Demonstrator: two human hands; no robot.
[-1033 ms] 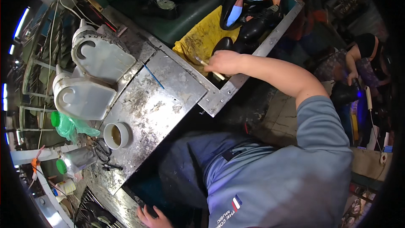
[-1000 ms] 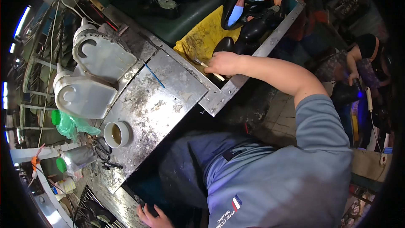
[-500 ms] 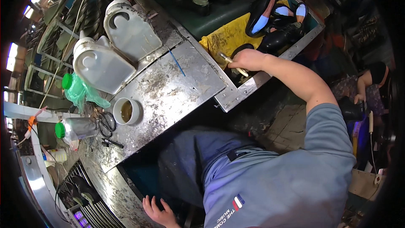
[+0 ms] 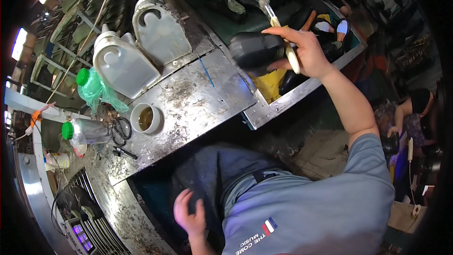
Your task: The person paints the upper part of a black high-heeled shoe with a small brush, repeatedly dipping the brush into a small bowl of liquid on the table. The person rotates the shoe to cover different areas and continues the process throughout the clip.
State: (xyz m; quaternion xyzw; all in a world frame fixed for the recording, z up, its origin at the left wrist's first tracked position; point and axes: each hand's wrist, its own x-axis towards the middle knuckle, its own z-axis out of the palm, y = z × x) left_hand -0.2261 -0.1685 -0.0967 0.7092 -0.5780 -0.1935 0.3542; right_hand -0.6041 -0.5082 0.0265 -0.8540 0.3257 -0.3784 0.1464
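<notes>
A black shoe (image 4: 255, 51) is held up in my right hand (image 4: 311, 53) above the bin at the upper right. The same hand also grips a brush (image 4: 277, 24) with a pale handle; its bristles point up and away from me. Fingers and thumb close on the shoe's near end. My left hand (image 4: 189, 213) is over my lap, below the table edge, with its fingers apart and nothing in it. A white cup (image 4: 136, 119) of brownish liquid stands on the metal table.
On the stained metal table (image 4: 188, 113) stand two cut-open plastic jugs (image 4: 126, 66), a green-capped bottle (image 4: 92, 131), a coiled black cord (image 4: 123, 130) and black markers (image 4: 124, 153). The bin holds yellow cloth (image 4: 269, 87) and more shoes (image 4: 343, 28). Another person's arm (image 4: 401, 113) shows at right.
My right hand has risen from the bin with the brush, and the black shoe has come up in it. My left hand has lifted and moved slightly right.
</notes>
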